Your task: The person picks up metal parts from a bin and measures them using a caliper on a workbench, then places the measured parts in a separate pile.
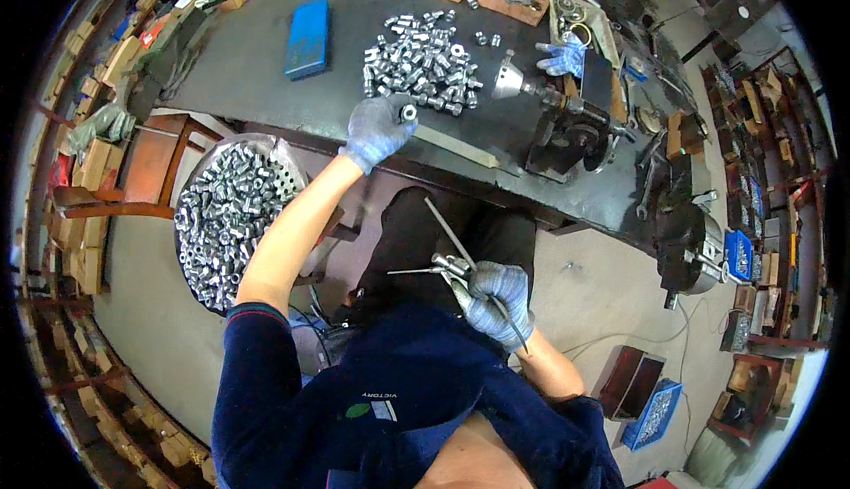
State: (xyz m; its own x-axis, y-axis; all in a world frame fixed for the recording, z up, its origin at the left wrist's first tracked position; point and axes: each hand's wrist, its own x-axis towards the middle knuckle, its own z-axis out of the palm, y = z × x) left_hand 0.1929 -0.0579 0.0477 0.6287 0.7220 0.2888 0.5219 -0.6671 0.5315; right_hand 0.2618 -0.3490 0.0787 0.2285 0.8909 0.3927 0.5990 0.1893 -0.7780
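Note:
My left hand [379,130], in a grey-blue work glove, is closed around a small metal fitting [408,113] at the near edge of the bench. A pile of similar shiny fittings [423,62] lies just beyond it. Low over my lap, my right hand [503,301], gloved too, is closed on a long thin metal rod tool [448,230] that slants through the fist. Small cylindrical metal pieces [452,265] show at its fingertips, with another thin rod [413,271] pointing left from them. A flat file [456,146] rests along the bench edge, right of my left hand.
A round pan heaped with fittings [226,223] stands left of my left forearm, beside a wooden chair [150,166]. On the bench [239,73] are a blue box [307,39], a clamping fixture with a metal cone [509,80] and a vise [686,250]. Shelves line both sides.

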